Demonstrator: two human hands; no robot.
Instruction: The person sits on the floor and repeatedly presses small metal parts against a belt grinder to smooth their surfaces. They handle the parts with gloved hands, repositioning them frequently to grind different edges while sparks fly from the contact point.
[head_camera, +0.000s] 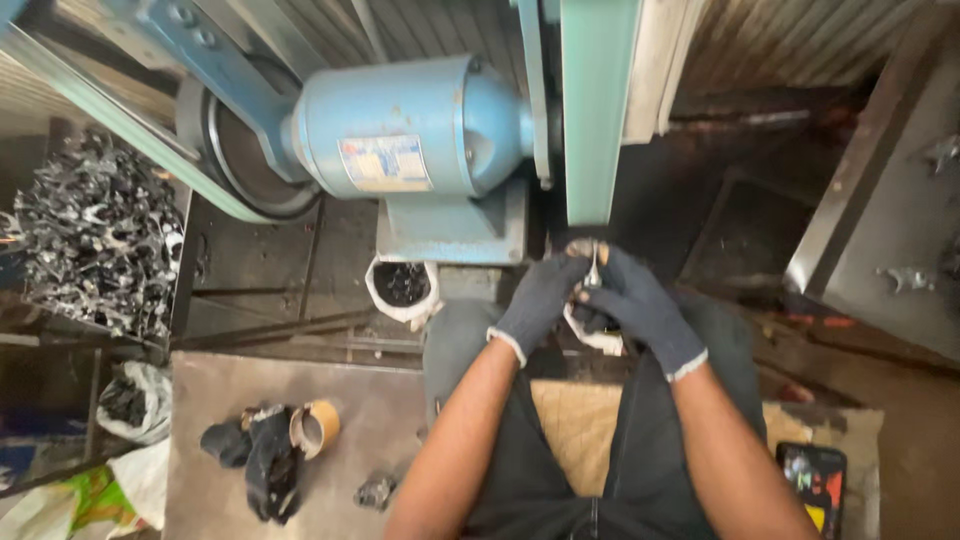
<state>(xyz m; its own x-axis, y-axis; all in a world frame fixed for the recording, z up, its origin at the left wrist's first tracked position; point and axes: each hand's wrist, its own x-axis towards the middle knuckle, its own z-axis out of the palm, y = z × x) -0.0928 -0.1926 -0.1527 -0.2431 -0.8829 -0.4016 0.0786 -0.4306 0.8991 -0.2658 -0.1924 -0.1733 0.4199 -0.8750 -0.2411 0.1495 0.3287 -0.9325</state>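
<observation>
Both dark-gloved hands, left hand (535, 300) and right hand (640, 305), pinch together a small shiny metal piece (594, 268), its long axis upright, just below the green sanding belt (592, 120) directly ahead.

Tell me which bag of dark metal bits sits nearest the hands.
The white bag at the blue motor's base, just left of the left hand. The other bag lies far left, beside the floor sheet.

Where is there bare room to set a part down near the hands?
Free: the grey slab between the tape roll and the left forearm, and its strip above the dark gloves. Crowded: under the belt, where left hand and right hand pinch a metal piece; the scrap tray is heaped.
</observation>
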